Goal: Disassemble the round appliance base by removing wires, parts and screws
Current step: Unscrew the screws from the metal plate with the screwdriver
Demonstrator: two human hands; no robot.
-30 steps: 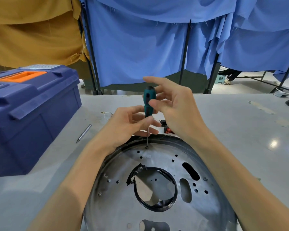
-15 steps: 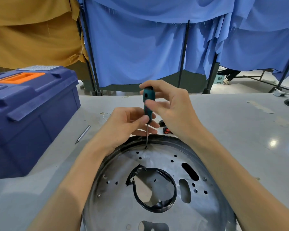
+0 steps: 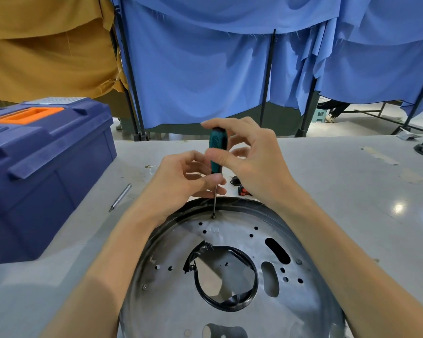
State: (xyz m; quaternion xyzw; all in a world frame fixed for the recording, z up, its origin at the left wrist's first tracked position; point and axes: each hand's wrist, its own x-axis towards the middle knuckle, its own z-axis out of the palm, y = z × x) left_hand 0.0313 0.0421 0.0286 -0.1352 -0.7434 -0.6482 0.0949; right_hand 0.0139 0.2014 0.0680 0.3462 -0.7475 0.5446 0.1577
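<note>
This is a workshop bay. A grey worktop [image 3: 340, 203] carries a blue plastic toolbox with an orange handle [image 3: 47, 172] at its left edge and a slim silver metal rod [image 3: 120, 197] beside it. A stripped round metal appliance base [image 3: 303, 289] lies at the near edge under a teal-handled screwdriver [image 3: 217, 147]. Blue cloth curtains [image 3: 200, 76] on black metal poles [image 3: 268, 76] screen the far side.

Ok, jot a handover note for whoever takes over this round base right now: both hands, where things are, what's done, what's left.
Right hand pinches the screwdriver handle; left hand pinches its shaft.
Tip sits upright in a screw at the far edge of the base.
Small black and red parts lie on the table behind.
Done: centre is open, black lining torn.
Left: this screw, plus one at the left edge and one at the right.
</note>
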